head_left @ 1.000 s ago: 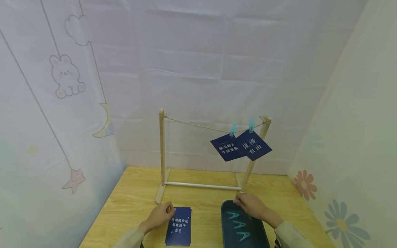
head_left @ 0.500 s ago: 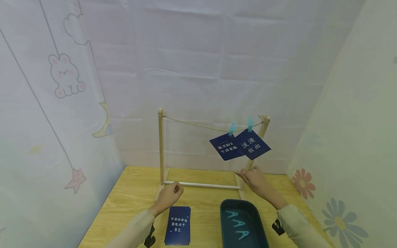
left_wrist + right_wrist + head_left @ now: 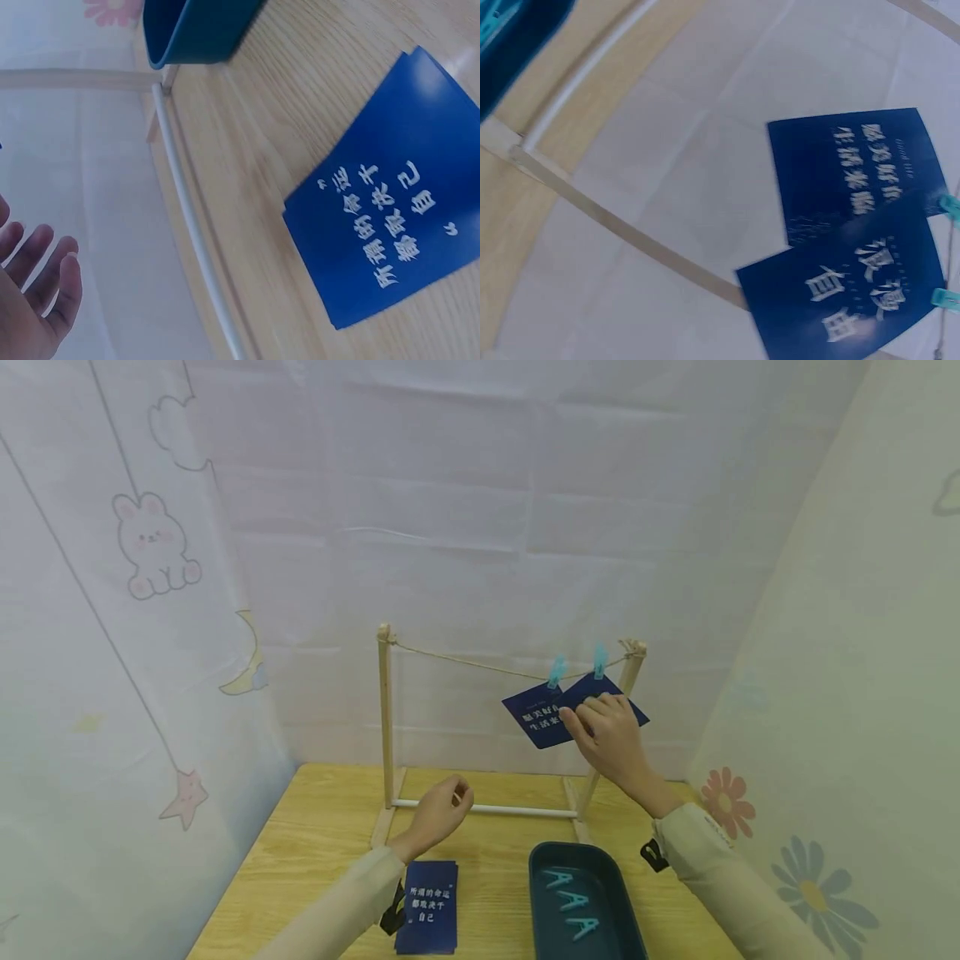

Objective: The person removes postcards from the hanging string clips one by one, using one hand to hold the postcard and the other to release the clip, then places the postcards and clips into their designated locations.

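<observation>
My left hand [image 3: 437,814] hovers before the wooden frame, fingers loosely bent. In the left wrist view its fingers [image 3: 54,271] hold nothing visible. My right hand [image 3: 606,735] is raised in front of the right hanging card [image 3: 847,289], covering most of its lettering in the head view; whether it touches the card is unclear. Its fingers are bent and the thumb points left; I see nothing in them. The left hanging card [image 3: 528,714] is partly overlapped by the right one. Two light-blue clothespins [image 3: 557,672] hold these dark blue cards on the rope [image 3: 465,662].
A stack of blue cards [image 3: 427,922] lies at the table's front. Right of it stands a dark teal tray [image 3: 626,927] with several blue clothespins [image 3: 573,902]. The frame has a wooden left post [image 3: 386,718] and a white crossbar [image 3: 517,811].
The right hand has risen from the tray's far edge to the hanging cards. The left hand has lifted from beside the card stack and shifted right and away.
</observation>
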Tool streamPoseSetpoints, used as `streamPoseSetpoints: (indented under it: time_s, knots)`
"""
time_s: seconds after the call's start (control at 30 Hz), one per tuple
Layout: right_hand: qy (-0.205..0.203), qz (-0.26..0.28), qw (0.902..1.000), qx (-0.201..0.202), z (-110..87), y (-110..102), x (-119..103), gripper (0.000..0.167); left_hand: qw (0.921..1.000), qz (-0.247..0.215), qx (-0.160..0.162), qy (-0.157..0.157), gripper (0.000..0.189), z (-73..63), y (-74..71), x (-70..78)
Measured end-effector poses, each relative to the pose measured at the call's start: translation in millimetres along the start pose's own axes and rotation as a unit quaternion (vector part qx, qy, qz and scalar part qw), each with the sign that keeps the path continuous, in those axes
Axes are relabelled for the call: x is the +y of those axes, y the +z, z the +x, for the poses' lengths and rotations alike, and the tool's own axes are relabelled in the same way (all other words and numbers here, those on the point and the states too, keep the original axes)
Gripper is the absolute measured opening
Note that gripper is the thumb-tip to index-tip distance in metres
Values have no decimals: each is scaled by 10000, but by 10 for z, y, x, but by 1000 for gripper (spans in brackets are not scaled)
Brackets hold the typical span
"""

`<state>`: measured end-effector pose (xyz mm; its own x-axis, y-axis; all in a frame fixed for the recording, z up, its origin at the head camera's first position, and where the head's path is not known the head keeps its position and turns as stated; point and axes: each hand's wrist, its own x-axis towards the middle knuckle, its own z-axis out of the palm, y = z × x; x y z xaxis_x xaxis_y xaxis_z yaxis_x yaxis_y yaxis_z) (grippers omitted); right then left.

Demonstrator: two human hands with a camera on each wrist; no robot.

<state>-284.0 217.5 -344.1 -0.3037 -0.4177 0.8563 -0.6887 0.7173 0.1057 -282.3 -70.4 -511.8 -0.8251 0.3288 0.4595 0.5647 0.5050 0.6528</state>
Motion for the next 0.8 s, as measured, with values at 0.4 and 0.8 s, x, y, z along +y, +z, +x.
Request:
streamPoseSetpoints:
  time_s: [0.4,0.8]
  knots:
    - [231,233,9964,-783,531,-26,138,44,9991,222,359,-109,35,373,108,219]
    - [1428,565,9645,-2150,550,-29,193,42,9996,75,-87,-272,48,526,246,390]
